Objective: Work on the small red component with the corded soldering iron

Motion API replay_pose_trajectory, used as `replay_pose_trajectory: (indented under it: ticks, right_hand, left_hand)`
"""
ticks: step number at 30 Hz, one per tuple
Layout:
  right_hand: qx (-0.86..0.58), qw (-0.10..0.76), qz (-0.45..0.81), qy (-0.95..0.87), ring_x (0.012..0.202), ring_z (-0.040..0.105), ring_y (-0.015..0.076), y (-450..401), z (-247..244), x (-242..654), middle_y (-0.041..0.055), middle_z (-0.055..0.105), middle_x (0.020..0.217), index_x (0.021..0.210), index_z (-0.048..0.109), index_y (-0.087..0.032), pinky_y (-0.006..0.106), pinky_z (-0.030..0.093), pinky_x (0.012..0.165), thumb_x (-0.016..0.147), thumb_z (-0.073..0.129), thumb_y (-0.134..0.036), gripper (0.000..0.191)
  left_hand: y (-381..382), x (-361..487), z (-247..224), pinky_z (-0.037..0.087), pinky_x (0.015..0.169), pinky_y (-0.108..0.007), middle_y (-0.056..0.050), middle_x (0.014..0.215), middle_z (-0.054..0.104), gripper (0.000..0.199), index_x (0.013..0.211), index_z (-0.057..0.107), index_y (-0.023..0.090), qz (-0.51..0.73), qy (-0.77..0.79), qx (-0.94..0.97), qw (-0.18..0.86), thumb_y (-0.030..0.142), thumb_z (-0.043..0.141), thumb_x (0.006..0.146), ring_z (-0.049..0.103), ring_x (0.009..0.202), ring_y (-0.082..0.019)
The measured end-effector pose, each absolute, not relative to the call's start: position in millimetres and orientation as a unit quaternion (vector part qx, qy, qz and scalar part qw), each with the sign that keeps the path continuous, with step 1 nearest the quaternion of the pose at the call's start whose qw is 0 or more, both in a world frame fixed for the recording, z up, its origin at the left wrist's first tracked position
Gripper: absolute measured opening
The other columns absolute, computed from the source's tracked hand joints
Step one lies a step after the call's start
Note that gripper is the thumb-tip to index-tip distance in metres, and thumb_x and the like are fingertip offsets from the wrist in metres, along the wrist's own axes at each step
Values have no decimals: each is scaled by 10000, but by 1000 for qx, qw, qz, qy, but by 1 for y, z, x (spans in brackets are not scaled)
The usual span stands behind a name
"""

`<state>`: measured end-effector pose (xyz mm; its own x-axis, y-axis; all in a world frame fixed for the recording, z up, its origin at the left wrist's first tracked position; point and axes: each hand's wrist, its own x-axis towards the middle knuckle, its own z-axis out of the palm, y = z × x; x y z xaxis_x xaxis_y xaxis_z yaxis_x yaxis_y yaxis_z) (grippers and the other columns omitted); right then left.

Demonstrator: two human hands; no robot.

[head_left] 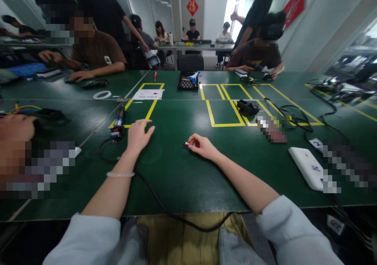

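My left hand (139,135) is over the green table (173,170) with its fingers apart and nothing in them. Just left of it lies a black cylindrical tool (119,117) with a cable. My right hand (202,145) pinches a small red and white piece (185,143), whose tip sticks out to the left of the fingers. Ahead of my left hand, a white printed sheet (149,94) lies across a yellow tape outline.
At the back stands a black tray (188,81) with a blue and white item. A black device (247,108), cables and a white power strip (308,167) are on the right. Another person's hand (17,133) is at far left; people sit across the table.
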<state>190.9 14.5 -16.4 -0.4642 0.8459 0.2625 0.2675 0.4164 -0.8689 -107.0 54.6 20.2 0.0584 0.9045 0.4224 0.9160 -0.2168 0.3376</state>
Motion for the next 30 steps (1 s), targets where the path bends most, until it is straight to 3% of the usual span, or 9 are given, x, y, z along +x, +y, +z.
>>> replay_pose_trajectory:
  ticks: [3, 7, 14, 21, 30]
  right_hand:
    - [-364, 363, 397, -760, 611, 503, 94, 14, -17, 191, -30, 569, 719, 929, 549, -171, 218, 404, 595, 816, 585, -230, 132]
    - [-369, 358, 396, -761, 615, 507, 95, 14, -16, 190, -29, 577, 723, 931, 550, -175, 220, 406, 601, 815, 584, -224, 131]
    - [-367, 357, 393, -763, 613, 506, 91, 14, -17, 191, -28, 574, 722, 933, 555, -164, 216, 404, 597, 813, 586, -216, 135]
    - [-369, 360, 384, -766, 592, 498, 89, 15, -19, 189, -35, 568, 703, 916, 550, -168, 213, 404, 582, 807, 593, -219, 128]
    - [-394, 352, 327, -783, 599, 517, 97, 15, -21, 189, -33, 581, 706, 922, 536, -182, 216, 409, 593, 814, 592, -231, 131]
  left_hand:
    - [60, -155, 18, 327, 1048, -512, -191, 1369, 467, 571, 1297, 488, 121, -232, -734, -632, 92, 458, 557, 841, 421, 1267, -371]
    - [59, -198, 16, 417, 922, -572, -231, 1357, 457, 771, 1378, 400, 98, -136, -833, -536, 29, 587, 563, 805, 470, 1198, -423]
    - [66, -207, 16, 486, 835, -483, -191, 1269, 510, 695, 1333, 473, 131, -93, -844, -527, -14, 567, 575, 801, 549, 1094, -353]
    - [63, -178, 15, 496, 828, -484, -212, 1264, 523, 648, 1306, 505, 143, -103, -825, -555, -6, 537, 573, 796, 564, 1092, -369]
    - [54, -99, 3, 473, 957, -405, -129, 1317, 535, 606, 1327, 494, 183, -124, -683, -720, 7, 416, 594, 777, 531, 1182, -304]
